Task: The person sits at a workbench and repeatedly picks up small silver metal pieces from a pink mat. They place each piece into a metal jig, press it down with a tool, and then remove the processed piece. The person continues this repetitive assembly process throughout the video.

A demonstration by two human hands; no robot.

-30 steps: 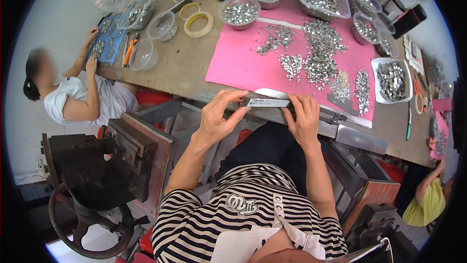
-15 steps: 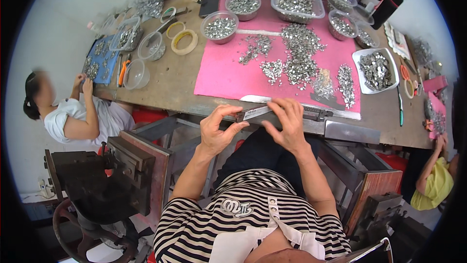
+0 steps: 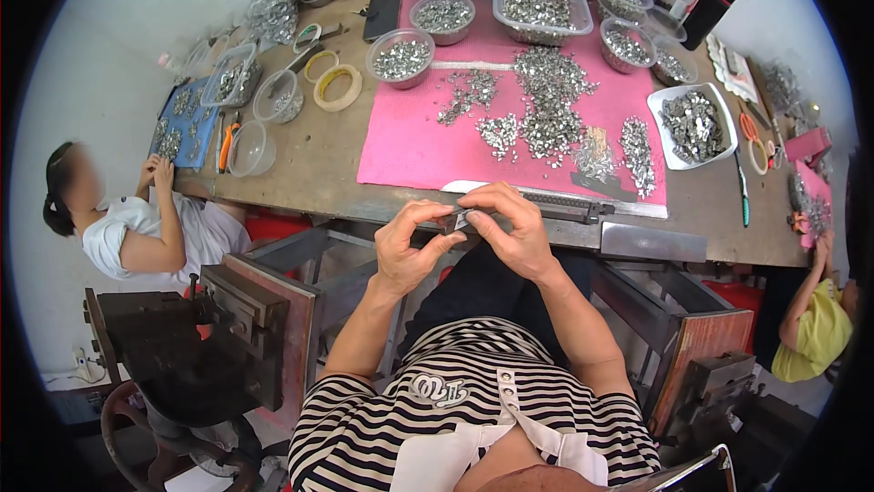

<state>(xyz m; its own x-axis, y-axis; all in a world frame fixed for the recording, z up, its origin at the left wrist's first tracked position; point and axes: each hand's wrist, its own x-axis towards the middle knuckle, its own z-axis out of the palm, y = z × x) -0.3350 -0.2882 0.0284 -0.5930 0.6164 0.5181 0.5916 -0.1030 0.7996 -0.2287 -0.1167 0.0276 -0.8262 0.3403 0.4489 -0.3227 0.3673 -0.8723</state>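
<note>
Above my lap, just in front of the bench edge, both hands meet around a small dark metal piece (image 3: 452, 220) with a shiny grey face. My left hand (image 3: 410, 246) pinches it between thumb and fingers. The thumb and fingers of my right hand (image 3: 512, 230) close on its right end, hiding much of it. Beyond them lies a pink mat (image 3: 410, 146) bearing a large heap of small silvery metal parts (image 3: 551, 105) and several smaller piles. A dark metal bar with a slide (image 3: 564, 207) lies along the mat's front edge.
Clear tubs of metal parts (image 3: 542, 14) line the back, and a white square dish (image 3: 672, 151) stands right. Tape rolls (image 3: 338, 89) lie left. A dark vise-like machine (image 3: 241, 310) stands beside me at lower left. Co-workers sit at left (image 3: 137, 228) and far right (image 3: 806, 333).
My right hand has moved left, close to my left hand, and its fingers have closed in. The silvery strip seen between the hands is now mostly covered. The view has shifted slightly.
</note>
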